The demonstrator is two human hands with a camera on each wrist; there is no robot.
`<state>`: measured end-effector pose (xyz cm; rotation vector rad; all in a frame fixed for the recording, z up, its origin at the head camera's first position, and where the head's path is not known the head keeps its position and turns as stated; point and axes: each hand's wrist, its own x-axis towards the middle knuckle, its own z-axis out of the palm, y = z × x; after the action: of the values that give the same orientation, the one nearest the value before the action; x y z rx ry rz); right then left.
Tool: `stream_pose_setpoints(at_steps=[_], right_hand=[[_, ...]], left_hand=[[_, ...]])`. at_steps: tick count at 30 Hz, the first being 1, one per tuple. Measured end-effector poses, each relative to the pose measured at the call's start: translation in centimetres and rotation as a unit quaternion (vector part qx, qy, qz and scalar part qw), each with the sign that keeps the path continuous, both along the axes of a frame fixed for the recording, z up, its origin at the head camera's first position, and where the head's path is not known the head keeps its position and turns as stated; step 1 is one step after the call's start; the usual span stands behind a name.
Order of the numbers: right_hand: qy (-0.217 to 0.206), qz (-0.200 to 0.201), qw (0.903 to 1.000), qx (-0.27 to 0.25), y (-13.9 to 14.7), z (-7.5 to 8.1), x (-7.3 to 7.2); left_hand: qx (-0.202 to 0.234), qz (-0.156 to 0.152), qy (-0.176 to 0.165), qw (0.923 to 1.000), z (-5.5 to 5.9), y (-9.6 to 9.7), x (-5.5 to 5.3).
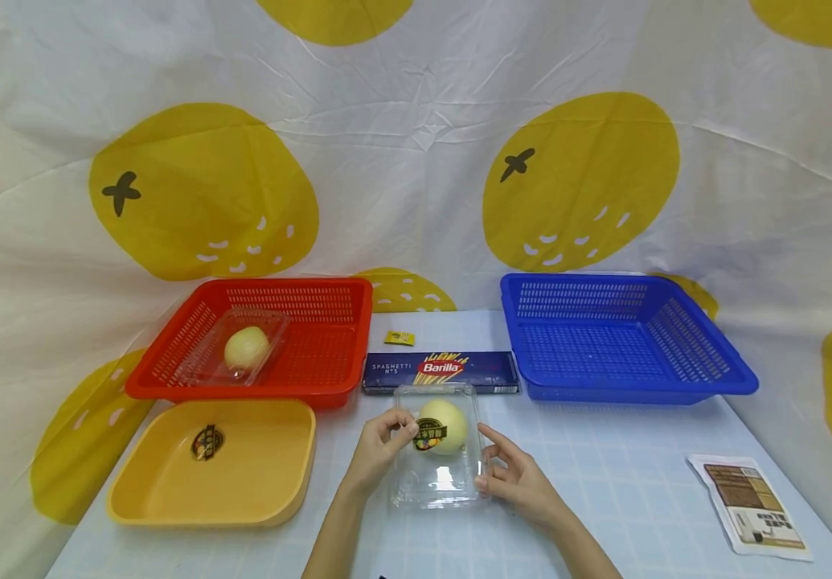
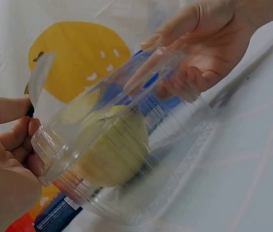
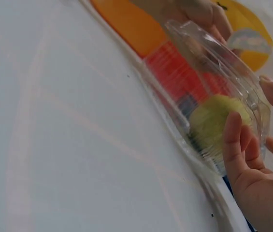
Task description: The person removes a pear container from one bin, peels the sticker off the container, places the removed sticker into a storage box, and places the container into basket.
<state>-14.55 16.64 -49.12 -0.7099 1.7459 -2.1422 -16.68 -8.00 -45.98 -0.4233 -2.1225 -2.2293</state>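
Observation:
A clear plastic clamshell box (image 1: pixel 436 486) with a pale yellow-green round fruit (image 1: pixel 450 432) inside sits at the middle of the table. My left hand (image 1: pixel 378 448) pinches a dark round sticker (image 1: pixel 430 434) with gold print between thumb and forefinger, above the box's left side. In the left wrist view the sticker's pale back (image 2: pixel 42 72) stands up off the lid. At the box's right side, my right hand (image 1: pixel 520 482) holds the edge with thumb and fingers, the forefinger stretched along it. From the right wrist, the fingers (image 3: pixel 232 140) lie against the box wall.
Behind the box lies a blue spaghetti carton (image 1: pixel 401 372), with a small yellow packet (image 1: pixel 399 338) beyond. A red basket (image 1: pixel 321 346) holds another boxed fruit (image 1: pixel 247 348). A yellow tub (image 1: pixel 256 474) contains a similar sticker (image 1: pixel 207 442). Rightward are a blue basket (image 1: pixel 589 350) and a pouch (image 1: pixel 752 507).

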Motion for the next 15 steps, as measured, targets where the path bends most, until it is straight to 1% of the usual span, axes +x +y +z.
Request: stream_pose_setpoints(at_steps=[2,5,8,11,15], right_hand=[[0.001,-0.001,1.0000,0.002,0.1,0.0,0.0],[-0.001,-0.005,1.0000,0.005,0.1,0.1,0.0],[-0.003,-0.008,0.9999,0.010,0.2,0.1,0.0],[-0.007,-0.008,0.9998,0.014,0.1,0.1,0.0],[-0.011,-0.007,0.9998,0.016,0.1,0.0,-0.1]], left_hand=[[-0.017,-0.007,0.013,0.9998,-0.2,-0.1,0.1],[-0.039,-0.005,0.028,0.9988,-0.3,-0.1,0.2],[-0.049,-0.002,0.031,0.9983,-0.1,-0.2,0.3],[-0.050,-0.001,0.023,0.9985,0.2,-0.5,0.5],[-0.053,0.014,-0.008,0.9984,0.9,-1.3,1.2]])
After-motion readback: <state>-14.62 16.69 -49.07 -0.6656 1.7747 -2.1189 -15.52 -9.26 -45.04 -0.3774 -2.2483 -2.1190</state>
